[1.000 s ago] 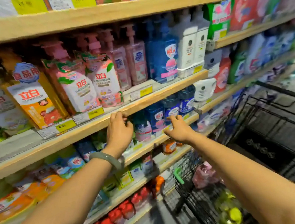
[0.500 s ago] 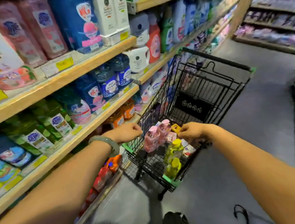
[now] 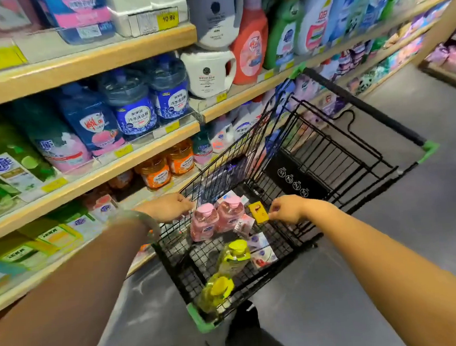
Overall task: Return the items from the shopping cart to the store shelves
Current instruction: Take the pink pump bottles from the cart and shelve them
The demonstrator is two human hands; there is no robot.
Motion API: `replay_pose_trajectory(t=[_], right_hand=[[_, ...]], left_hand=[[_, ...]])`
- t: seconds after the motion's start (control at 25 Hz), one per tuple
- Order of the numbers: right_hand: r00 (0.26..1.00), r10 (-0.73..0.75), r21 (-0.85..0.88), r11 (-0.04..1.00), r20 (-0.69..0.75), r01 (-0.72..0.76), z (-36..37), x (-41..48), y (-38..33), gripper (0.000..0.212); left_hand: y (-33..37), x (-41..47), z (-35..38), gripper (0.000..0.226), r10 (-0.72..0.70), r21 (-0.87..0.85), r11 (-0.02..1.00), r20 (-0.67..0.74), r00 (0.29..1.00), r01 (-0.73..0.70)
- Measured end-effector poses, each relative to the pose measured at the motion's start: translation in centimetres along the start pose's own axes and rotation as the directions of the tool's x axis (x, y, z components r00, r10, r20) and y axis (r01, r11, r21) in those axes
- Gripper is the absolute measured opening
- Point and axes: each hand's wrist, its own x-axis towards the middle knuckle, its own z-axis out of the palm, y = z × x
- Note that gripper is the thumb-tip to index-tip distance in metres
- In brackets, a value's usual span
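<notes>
Bottles, yellow packet in cart between left hand (fingers loose) and right hand (grip unclear).

Both our arms reach forward and down, forearms bare. Our left hand is palm down with its fingers curled under. Our right hand is palm down, fingers loosely bent. Whether either hand grips anything, we cannot tell.

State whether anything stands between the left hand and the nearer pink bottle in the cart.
Nothing visible does: the left hand reaches over the wire side of the cart, fingertips just short of the pink bottle.
</notes>
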Motion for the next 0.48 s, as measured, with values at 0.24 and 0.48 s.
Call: replay_pose_trajectory(t=[0.24,0.48], right_hand=[[0.995,-0.055,-0.043,0.997,0.089,0.059,0.1,7.0,3.9,0.036],[0.975,-0.137,0.107,0.987,0.177,0.119,4.8,15.7,3.4,0.05]], left_hand=[[-2.3,4.6,5.6,0.025,-0.259,-0.293,0.932,-0.121,0.958,0.215],[-5.1,9.8,8.7,0.02,-0.358,-0.296,0.908,-0.181,0.916,0.296]])
